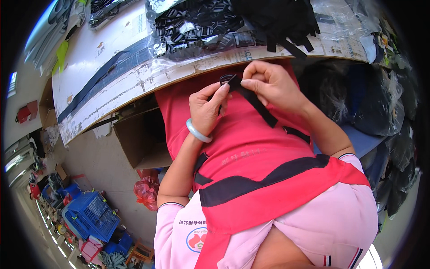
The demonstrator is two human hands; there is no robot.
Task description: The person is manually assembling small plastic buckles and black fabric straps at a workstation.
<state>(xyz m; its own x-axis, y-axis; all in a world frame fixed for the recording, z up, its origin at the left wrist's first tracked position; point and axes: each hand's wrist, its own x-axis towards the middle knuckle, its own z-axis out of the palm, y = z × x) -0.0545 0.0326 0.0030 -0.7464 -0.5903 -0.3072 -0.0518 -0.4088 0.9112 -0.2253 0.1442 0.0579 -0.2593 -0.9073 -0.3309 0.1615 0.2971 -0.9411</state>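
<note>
Over my red apron (242, 130), close to the table's near edge, both hands work on one piece. A small black plastic buckle (227, 79) is pinched between the thumb and fingers of my left hand (207, 104), which has a pale bangle at the wrist. My right hand (271, 85) is closed at the fingertips on a black webbing strap (260, 107) just right of the buckle. One end of the strap hangs down across the apron. Whether the strap passes through the buckle's slot is too small to tell.
On the table (101, 49) in front lie a plastic bag of black buckles (188, 31), a pile of black straps (277, 20) and one long strap (92, 85). A cardboard box (141, 139) sits underneath. Dark bagged goods (371, 98) crowd the right; blue crates (92, 215) stand at left.
</note>
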